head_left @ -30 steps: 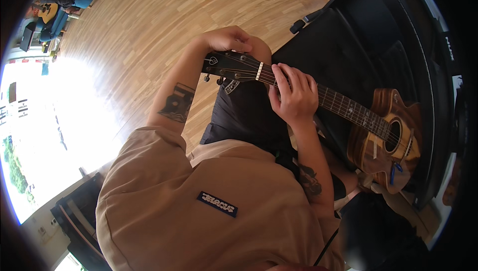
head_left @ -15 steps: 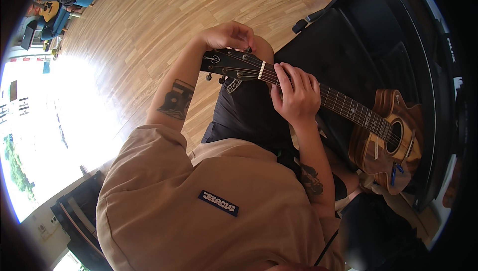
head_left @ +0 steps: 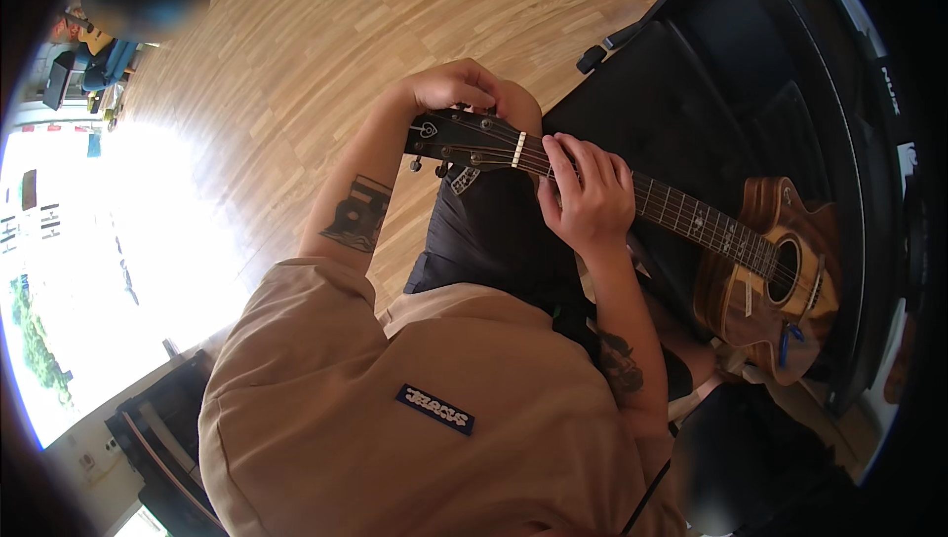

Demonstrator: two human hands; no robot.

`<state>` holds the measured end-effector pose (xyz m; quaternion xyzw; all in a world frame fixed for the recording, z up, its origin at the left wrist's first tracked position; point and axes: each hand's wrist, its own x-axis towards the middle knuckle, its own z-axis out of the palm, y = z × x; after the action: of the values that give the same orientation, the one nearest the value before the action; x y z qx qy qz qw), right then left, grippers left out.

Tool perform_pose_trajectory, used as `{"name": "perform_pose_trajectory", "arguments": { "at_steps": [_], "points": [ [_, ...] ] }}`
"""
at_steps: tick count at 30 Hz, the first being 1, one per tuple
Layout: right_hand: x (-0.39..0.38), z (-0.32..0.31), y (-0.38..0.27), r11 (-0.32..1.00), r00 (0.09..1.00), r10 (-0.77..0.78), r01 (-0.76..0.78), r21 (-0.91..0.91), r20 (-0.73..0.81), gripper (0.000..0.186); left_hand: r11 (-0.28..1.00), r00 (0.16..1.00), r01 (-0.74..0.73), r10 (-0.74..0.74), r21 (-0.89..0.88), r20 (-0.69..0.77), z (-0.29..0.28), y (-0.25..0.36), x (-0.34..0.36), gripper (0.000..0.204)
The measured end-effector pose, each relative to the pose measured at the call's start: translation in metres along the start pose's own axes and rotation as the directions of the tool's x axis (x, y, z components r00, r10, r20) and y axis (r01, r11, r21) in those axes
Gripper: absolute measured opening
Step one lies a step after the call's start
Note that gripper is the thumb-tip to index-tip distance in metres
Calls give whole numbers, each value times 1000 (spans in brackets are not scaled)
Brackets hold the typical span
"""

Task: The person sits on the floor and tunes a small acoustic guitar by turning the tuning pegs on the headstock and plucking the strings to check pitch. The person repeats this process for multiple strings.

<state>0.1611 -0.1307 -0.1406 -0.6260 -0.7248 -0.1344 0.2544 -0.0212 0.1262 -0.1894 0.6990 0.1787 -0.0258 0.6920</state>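
Brown-wood acoustic guitar (head_left: 706, 225) lies face-up, blk headstock (head_left: 423, 132) over the person's dark trouser leg (head_left: 489, 236), body off to the person's R. L hand (head_left: 454, 86) is at the far edge of the guitar's headstock, fingers bent by the tuning pegs; can't tell if it's pinching one. R hand (head_left: 597, 196) is on the guitar's neck nr the white nut (head_left: 518, 149), fingers over the strings, thumb on the near side; can't tell if it's clasping the neck or just resting there. Sm. blue item (head_left: 791, 332) is on the guitar's body, nr the soundhole (head_left: 783, 270). Lg. blk item (head_left: 632, 103), kind unclear, is beyond the guitar's neck. Tan shirt (head_left: 326, 419) w/ dark patch (head_left: 434, 410) is on the guitar's near side. Wood floor (head_left: 346, 34) & a pale 2nd guitar (head_left: 95, 40) are past the guitar's headstock, the latter well apart.
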Motion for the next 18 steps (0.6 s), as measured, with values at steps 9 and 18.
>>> {"name": "perform_pose_trajectory", "arguments": {
  "at_steps": [9,18],
  "points": [
    [-3,1,-1,1000,1000,10,-10,-3,12,48,965,997,22,-1,260,-81,0,-8,4,15],
    [-3,4,-1,1000,1000,3,-2,-14,16,49,992,995,-98,99,82,-1,2,-4,-2,15]
  ]
}}
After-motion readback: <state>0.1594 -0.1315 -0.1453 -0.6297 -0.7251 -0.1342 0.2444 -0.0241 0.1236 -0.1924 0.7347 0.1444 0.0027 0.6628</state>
